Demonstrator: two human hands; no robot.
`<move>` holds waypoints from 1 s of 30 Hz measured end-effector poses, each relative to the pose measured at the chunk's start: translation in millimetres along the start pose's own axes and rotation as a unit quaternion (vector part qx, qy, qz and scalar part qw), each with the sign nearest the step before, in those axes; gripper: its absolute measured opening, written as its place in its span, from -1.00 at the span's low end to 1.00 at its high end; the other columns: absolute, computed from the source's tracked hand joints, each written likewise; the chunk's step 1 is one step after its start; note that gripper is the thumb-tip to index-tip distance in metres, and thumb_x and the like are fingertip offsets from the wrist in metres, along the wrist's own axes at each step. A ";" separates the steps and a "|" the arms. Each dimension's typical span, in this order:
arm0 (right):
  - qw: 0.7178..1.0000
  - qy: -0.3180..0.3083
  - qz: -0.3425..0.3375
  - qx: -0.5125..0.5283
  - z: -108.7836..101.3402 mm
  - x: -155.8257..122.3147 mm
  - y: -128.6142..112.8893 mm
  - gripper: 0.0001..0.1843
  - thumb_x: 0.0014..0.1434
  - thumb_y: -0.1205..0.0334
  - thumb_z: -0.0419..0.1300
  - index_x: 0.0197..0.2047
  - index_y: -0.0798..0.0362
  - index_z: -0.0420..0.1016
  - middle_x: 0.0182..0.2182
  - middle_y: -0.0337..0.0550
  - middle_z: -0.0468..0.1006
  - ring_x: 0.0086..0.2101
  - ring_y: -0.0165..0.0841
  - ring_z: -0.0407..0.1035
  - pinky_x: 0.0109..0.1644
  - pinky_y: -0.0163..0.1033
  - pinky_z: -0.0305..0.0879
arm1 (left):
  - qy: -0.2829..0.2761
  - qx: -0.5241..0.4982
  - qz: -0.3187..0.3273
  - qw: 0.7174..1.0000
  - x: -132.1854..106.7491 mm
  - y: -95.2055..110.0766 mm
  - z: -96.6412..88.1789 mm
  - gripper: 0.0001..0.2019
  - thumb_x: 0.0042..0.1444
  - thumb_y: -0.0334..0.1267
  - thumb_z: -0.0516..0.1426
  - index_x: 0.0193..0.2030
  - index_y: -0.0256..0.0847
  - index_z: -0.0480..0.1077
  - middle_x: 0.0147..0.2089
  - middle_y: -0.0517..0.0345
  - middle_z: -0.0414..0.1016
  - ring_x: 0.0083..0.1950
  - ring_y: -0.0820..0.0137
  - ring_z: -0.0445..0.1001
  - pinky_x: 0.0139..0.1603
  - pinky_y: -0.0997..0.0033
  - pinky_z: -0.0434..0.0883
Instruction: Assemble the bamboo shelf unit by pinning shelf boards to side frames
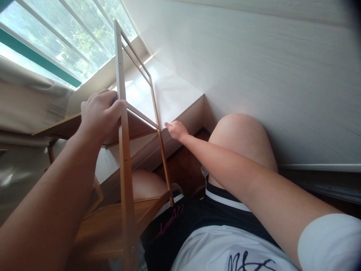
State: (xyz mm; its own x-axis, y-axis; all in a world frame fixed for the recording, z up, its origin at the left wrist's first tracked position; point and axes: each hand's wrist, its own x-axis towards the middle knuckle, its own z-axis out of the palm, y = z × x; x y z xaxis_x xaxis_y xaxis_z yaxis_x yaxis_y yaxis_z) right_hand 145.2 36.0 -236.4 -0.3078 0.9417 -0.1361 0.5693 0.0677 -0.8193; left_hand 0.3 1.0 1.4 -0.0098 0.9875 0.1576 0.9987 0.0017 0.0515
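A wooden frame (124, 162), a slim rack with posts, crossbars and shelf boards, stands tilted in front of me. My left hand (103, 109) is wrapped around its near post, at about the height of a crossbar. Beyond it, my right hand (177, 130) is closed beside the far post (164, 162). A thin metal rod (163, 129), possibly a hex key, runs from its fingers to the joint where the crossbar meets that post. Most of the rod is hidden in the fingers. Lower on the frame, a wooden shelf board (98, 229) lies near my leg.
A white wall (267, 75) rises on the right. A light-topped ledge (175, 90) reaches from it toward the window (70, 37). A beige curtain (28, 90) hangs at the left. My knees (239, 139) are bent close to the frame, with brown floor between them.
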 end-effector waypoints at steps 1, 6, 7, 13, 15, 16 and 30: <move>1.000 -0.003 -0.001 -0.002 -0.1 0.1 -0.6 -0.36 0.34 -0.16 -0.18 -0.38 0.10 0.53 -0.38 0.01 0.59 -0.38 -0.28 0.40 -0.38 -0.28 0.01 | -0.001 0.000 0.001 1.000 -0.1 0.2 -0.1 -0.72 0.10 -0.15 -0.02 -0.55 -0.18 0.01 -0.46 0.24 0.08 -0.40 0.40 0.06 -0.38 0.34 -0.04; 0.999 -0.013 -0.023 -0.039 -2.3 -1.7 -2.4 -0.39 0.37 -0.12 -0.21 -0.26 0.08 0.54 -0.28 0.04 0.61 -0.31 -0.24 0.42 -0.32 -0.28 0.07 | -0.009 -0.001 0.002 1.000 -0.9 1.5 -2.0 -0.71 0.11 -0.16 -0.02 -0.55 -0.18 0.01 -0.46 0.23 0.08 -0.40 0.39 0.06 -0.37 0.33 -0.03; 0.999 -0.015 -0.024 -0.046 -3.1 -2.2 -2.5 -0.39 0.37 -0.12 -0.21 -0.24 0.07 0.54 -0.26 0.05 0.61 -0.29 -0.24 0.42 -0.32 -0.28 0.08 | -0.009 -0.002 0.000 1.000 -1.1 1.8 -2.2 -0.71 0.12 -0.16 -0.02 -0.55 -0.18 0.01 -0.46 0.23 0.08 -0.40 0.39 0.06 -0.37 0.32 -0.03; 0.997 -0.030 -0.048 -0.061 -6.8 -3.9 0.0 -0.44 0.38 -0.10 -0.18 -0.22 0.06 0.53 -0.26 -0.01 0.61 -0.29 -0.27 0.42 -0.31 -0.29 0.07 | -0.011 -0.004 0.000 1.000 -0.9 2.3 -2.3 -0.71 0.13 -0.16 -0.02 -0.55 -0.18 0.02 -0.45 0.23 0.09 -0.40 0.40 0.06 -0.38 0.32 -0.03; 0.995 -0.029 -0.063 -0.064 -8.0 -4.8 1.6 -0.46 0.38 -0.09 -0.16 -0.22 0.04 0.54 -0.28 -0.04 0.61 -0.30 -0.28 0.42 -0.31 -0.29 0.05 | -0.011 -0.001 0.005 1.000 -0.6 1.6 -2.1 -0.71 0.13 -0.16 -0.02 -0.55 -0.19 0.02 -0.45 0.23 0.09 -0.40 0.40 0.06 -0.38 0.32 -0.03; 0.995 -0.026 -0.070 -0.068 -8.8 -5.6 2.4 -0.47 0.38 -0.09 -0.15 -0.21 0.03 0.54 -0.28 -0.05 0.62 -0.30 -0.28 0.42 -0.32 -0.29 0.04 | -0.010 0.001 0.007 1.000 -0.5 1.3 -2.0 -0.70 0.13 -0.16 -0.02 -0.55 -0.19 0.02 -0.45 0.24 0.08 -0.40 0.40 0.06 -0.38 0.32 -0.04; 0.990 0.011 -0.095 -0.102 -10.4 -12.9 4.2 -0.45 0.36 -0.15 -0.18 -0.17 -0.02 0.54 -0.26 -0.06 0.62 -0.30 -0.26 0.43 -0.33 -0.28 0.04 | -0.013 -0.001 0.002 1.000 -0.9 2.8 -3.0 -0.72 0.11 -0.15 -0.03 -0.55 -0.18 0.02 -0.45 0.22 0.09 -0.39 0.39 0.09 -0.37 0.32 -0.03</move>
State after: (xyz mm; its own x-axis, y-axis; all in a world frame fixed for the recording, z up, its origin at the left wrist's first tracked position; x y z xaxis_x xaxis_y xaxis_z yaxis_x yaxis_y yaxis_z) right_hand 159.5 27.6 -232.3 -0.4087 0.9124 0.0231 0.6457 0.3070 -0.6992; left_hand 2.9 -0.3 4.3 -0.0046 0.9911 0.1328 0.9986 -0.0026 0.0537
